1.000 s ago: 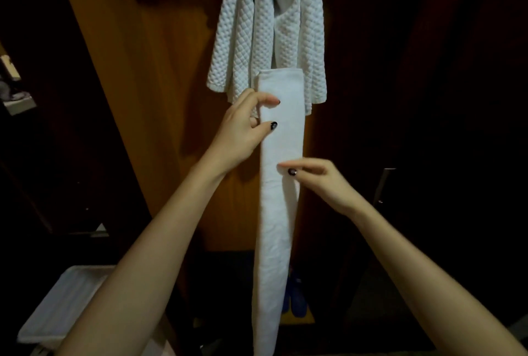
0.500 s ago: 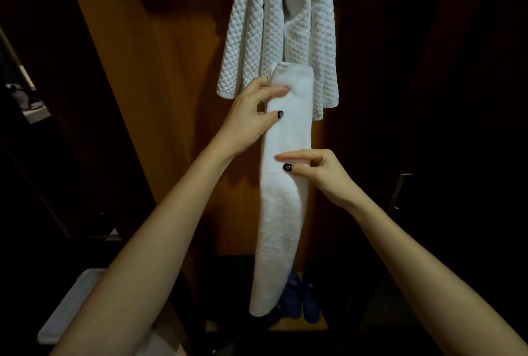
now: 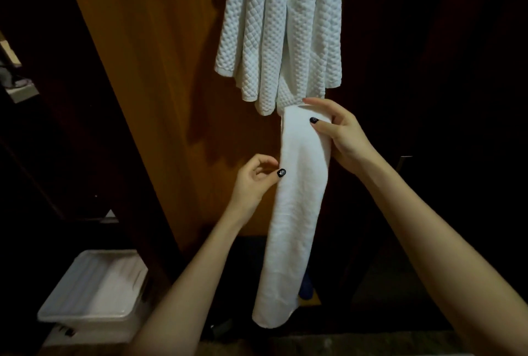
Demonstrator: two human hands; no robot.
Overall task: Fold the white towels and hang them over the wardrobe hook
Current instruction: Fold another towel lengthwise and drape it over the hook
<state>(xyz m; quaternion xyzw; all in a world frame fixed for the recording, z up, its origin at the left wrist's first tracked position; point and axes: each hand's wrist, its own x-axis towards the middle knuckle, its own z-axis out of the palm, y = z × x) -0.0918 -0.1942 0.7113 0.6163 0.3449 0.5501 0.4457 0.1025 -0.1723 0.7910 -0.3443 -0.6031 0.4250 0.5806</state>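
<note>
The right hand (image 3: 343, 138) grip pinches the top end of the folded white towel (image 3: 297, 212), which hangs at 6 o'clock below the waffle towels (image 3: 274, 27). The left hand (image 3: 254, 181) grip pinches its 9 o'clock edge.

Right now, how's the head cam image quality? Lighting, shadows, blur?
Head view: dim overall, the frame's right side nearly black; light catches the wooden panel and the folded towel, which shows no glare; the hanging waffle towels throw a shadow onto the panel; slightly soft throughout.

bare forearms (image 3: 185, 284), black-painted nails (image 3: 281, 172)
</note>
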